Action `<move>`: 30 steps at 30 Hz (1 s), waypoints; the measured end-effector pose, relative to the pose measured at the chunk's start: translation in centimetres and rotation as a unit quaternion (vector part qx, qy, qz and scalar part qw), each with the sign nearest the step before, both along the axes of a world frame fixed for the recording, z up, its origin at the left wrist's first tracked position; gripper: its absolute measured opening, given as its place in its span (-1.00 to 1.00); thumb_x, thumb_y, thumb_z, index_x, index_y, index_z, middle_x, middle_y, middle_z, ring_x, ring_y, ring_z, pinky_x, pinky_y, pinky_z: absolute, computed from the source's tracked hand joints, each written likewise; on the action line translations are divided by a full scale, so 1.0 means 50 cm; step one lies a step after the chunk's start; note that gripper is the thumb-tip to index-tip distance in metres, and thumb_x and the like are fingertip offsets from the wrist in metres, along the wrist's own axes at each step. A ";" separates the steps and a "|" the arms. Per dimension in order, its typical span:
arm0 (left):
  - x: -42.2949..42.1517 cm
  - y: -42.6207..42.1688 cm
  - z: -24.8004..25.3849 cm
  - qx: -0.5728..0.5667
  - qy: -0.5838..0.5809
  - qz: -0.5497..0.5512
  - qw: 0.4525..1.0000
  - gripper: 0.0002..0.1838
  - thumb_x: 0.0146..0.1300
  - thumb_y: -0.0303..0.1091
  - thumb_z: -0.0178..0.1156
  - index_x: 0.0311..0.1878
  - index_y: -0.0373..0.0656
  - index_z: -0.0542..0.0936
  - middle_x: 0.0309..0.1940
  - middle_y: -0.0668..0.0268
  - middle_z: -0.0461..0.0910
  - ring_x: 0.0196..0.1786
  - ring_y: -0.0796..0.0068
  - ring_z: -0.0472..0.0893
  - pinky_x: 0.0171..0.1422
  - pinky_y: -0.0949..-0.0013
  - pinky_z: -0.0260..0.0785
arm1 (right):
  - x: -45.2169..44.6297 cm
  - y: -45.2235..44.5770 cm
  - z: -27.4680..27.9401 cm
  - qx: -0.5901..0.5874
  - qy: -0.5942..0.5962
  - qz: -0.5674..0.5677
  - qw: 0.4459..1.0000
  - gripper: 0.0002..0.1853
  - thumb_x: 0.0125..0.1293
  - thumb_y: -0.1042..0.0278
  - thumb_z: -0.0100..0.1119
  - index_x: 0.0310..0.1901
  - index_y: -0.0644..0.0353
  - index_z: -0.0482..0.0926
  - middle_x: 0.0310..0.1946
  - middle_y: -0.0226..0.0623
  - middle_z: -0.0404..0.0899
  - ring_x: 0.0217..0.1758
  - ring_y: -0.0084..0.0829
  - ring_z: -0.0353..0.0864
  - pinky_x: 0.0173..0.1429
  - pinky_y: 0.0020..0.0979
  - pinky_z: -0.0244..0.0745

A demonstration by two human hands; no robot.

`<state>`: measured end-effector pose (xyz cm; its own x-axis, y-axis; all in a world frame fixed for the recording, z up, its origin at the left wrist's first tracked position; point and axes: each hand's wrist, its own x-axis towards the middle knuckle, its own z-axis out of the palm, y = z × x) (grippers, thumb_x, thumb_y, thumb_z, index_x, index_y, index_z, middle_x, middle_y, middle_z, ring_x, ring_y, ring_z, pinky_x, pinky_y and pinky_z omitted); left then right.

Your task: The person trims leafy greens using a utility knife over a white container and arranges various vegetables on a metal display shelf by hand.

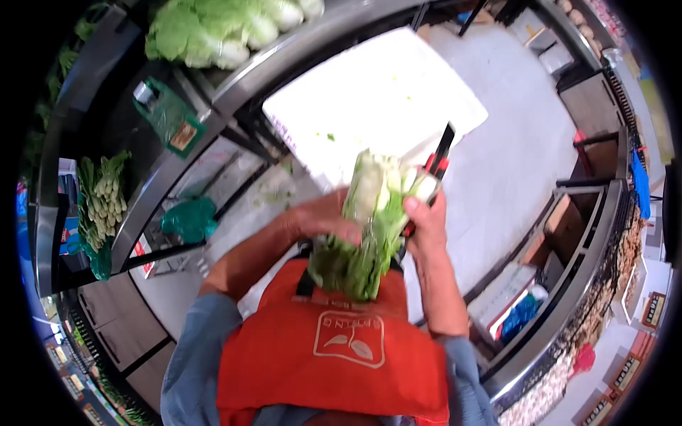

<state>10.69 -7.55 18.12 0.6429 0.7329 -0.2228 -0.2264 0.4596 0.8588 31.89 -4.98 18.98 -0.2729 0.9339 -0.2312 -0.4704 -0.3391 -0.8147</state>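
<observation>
Leafy cabbage (373,227) sits right between both hands! Left hand (330,216) clasps one side, thumb pressed in; right hand (426,219) grips the other, plus a red-and-black tool (445,144).

This looks like a food shop, in its fresh vegetable section. Pale green cabbages (227,34) lie piled behind the metal edge of a bench (298,50) at the far left, and bunched greens (105,202) sit at the left. Along the right, another bench (547,358) carries heaped produce (543,390), with printed signs (626,370) standing beyond it near the corner. A person in a red apron (284,362) bearing a leaf emblem holds a leafy vegetable (369,188).
</observation>
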 end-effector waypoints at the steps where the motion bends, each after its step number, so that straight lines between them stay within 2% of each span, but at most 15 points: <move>1: 0.045 0.011 0.002 -0.004 -0.016 -0.026 1.000 0.10 -0.04 -0.08 0.63 0.50 -0.29 0.24 0.36 0.14 0.45 0.40 0.33 0.43 0.48 0.21 0.29 | 0.051 0.011 -0.015 0.008 -0.005 0.008 1.000 -0.29 0.05 0.27 0.48 0.24 0.24 0.38 0.02 -0.31 0.53 0.06 -0.44 0.55 0.21 -0.33 0.52; 3: 0.151 0.032 0.004 -0.014 -0.018 -0.040 0.999 0.06 0.00 -0.18 0.58 0.52 -0.28 0.22 0.38 0.13 0.43 0.41 0.31 0.42 0.49 0.20 0.27 | 0.149 0.021 -0.002 0.002 -0.035 -0.021 0.999 -0.27 0.04 0.30 0.49 0.24 0.25 0.37 0.03 -0.31 0.52 0.10 -0.44 0.53 0.25 -0.31 0.49; 4: 0.210 0.038 0.026 -0.030 -0.020 -0.025 0.999 0.05 0.01 -0.19 0.57 0.53 -0.27 0.21 0.38 0.14 0.43 0.42 0.30 0.41 0.49 0.20 0.26 | 0.206 0.030 -0.015 0.027 -0.031 -0.017 0.999 -0.29 0.06 0.34 0.47 0.25 0.23 0.37 -0.06 -0.34 0.53 -0.09 -0.51 0.56 0.01 -0.41 0.57; 6: 0.312 0.062 0.056 -0.044 0.023 -0.009 0.999 -0.09 0.04 -0.17 0.51 0.44 -0.26 0.33 0.28 0.18 0.51 0.34 0.35 0.46 0.44 0.25 0.31 | 0.324 0.050 0.039 -0.016 -0.069 0.010 0.997 -0.42 0.17 0.53 0.32 0.24 0.20 0.37 -0.32 -0.42 0.50 -0.56 -0.67 0.37 -0.53 -0.60 0.28; 8: 0.386 0.106 0.047 -0.038 0.079 -0.020 0.996 -0.22 0.05 -0.14 0.47 0.34 -0.26 0.47 0.17 0.23 0.59 0.24 0.42 0.53 0.36 0.31 0.37 | 0.442 0.083 0.013 -0.048 -0.052 -0.018 0.997 -0.48 0.22 0.57 0.21 0.22 0.23 0.33 -0.38 -0.36 0.46 -0.59 -0.60 0.37 -0.54 -0.53 0.29; 9: 0.422 0.134 0.029 -0.040 0.084 -0.033 0.995 -0.22 0.05 -0.12 0.48 0.33 -0.27 0.48 0.16 0.24 0.59 0.21 0.44 0.53 0.34 0.32 0.37 | 0.498 0.106 0.007 -0.014 -0.041 -0.030 0.999 -0.52 0.32 0.21 0.33 0.13 0.21 0.35 -0.27 -0.25 0.54 -0.63 -0.55 0.36 -0.60 -0.52 0.28; 10: 0.450 0.159 -0.018 -0.018 0.063 -0.022 0.998 -0.22 0.02 -0.11 0.49 0.29 -0.29 0.50 0.08 0.28 0.61 0.11 0.46 0.56 0.26 0.32 0.40 | 0.538 0.125 0.014 0.013 -0.031 -0.056 0.998 -0.50 0.32 0.17 0.34 0.14 0.20 0.34 -0.22 -0.22 0.57 -0.64 -0.53 0.37 -0.60 -0.50 0.29; 13: 0.503 0.238 -0.017 -0.032 0.039 -0.054 0.997 0.24 -0.16 0.06 0.67 0.54 -0.22 0.20 0.39 0.19 0.42 0.41 0.34 0.40 0.51 0.23 0.22 | 0.634 0.204 0.037 0.066 -0.062 -0.034 0.995 -0.46 0.33 0.08 0.37 0.14 0.18 0.34 -0.09 -0.16 0.61 -0.64 -0.50 0.41 -0.60 -0.48 0.32; 15: 0.509 0.290 -0.049 -0.017 0.029 -0.029 0.999 0.01 0.03 -0.10 0.56 0.49 -0.25 0.27 0.32 0.16 0.48 0.33 0.36 0.49 0.45 0.25 0.33 | 0.658 0.264 0.038 0.095 -0.087 0.005 0.992 -0.50 0.37 0.09 0.33 0.14 0.17 0.35 -0.02 -0.11 0.63 -0.62 -0.50 0.44 -0.59 -0.49 0.34; 17: 0.518 0.323 -0.030 -0.069 -0.047 0.007 0.997 -0.21 0.12 -0.19 0.48 0.38 -0.29 0.42 0.21 0.13 0.58 0.26 0.37 0.57 0.36 0.24 0.46 | 0.660 0.326 0.039 0.062 -0.087 0.018 0.994 -0.57 0.43 0.10 0.27 0.12 0.16 0.36 -0.07 -0.08 0.64 -0.63 -0.53 0.42 -0.59 -0.50 0.34; 18: 0.523 0.335 -0.005 -0.075 -0.074 0.071 0.992 -0.26 0.22 -0.18 0.42 0.40 -0.28 0.40 0.27 0.06 0.54 0.29 0.24 0.57 0.44 0.16 0.42 | 0.661 0.362 0.042 0.049 -0.065 0.030 0.996 -0.62 0.47 0.10 0.21 0.08 0.16 0.37 -0.12 -0.03 0.66 -0.63 -0.55 0.41 -0.59 -0.51 0.33; 21: 0.505 0.388 0.026 -0.230 -0.174 0.237 0.928 -0.23 0.27 -0.05 0.38 0.43 -0.26 0.38 0.32 0.01 0.50 0.34 0.13 0.53 0.47 0.09 0.38 | 0.683 0.492 0.025 -0.037 -0.067 0.051 0.996 -0.62 0.46 0.08 0.22 0.06 0.16 0.37 -0.15 0.00 0.67 -0.63 -0.55 0.40 -0.59 -0.51 0.32; 23: 0.484 0.454 0.005 -0.193 -0.182 0.331 0.906 -0.18 0.30 0.07 0.33 0.45 -0.26 0.35 0.36 -0.04 0.46 0.36 0.02 0.50 0.51 -0.01 0.32 | 0.712 0.580 -0.006 -0.084 -0.093 0.057 0.990 -0.60 0.46 0.08 0.22 0.08 0.18 0.37 -0.19 -0.01 0.65 -0.62 -0.52 0.40 -0.58 -0.47 0.32; 24: 0.471 0.496 -0.017 -0.166 -0.274 0.283 0.904 -0.14 0.30 0.17 0.30 0.49 -0.21 0.32 0.40 -0.03 0.42 0.41 0.00 0.45 0.54 -0.07 0.25 | 0.738 0.619 -0.026 -0.109 -0.107 0.060 0.986 -0.60 0.45 0.08 0.22 0.09 0.18 0.37 -0.21 -0.02 0.65 -0.61 -0.51 0.39 -0.58 -0.46 0.32; 30: 0.460 0.754 -0.011 -0.165 -0.383 0.382 0.824 -0.18 0.38 0.20 0.17 0.55 -0.10 0.26 0.49 0.00 0.30 0.50 -0.05 0.33 0.58 -0.18 0.15 | 0.925 0.818 -0.183 -0.296 -0.092 -0.017 0.950 -0.68 0.43 0.12 0.22 0.03 0.12 0.45 -0.26 -0.08 0.64 -0.59 -0.47 0.38 -0.55 -0.40 0.28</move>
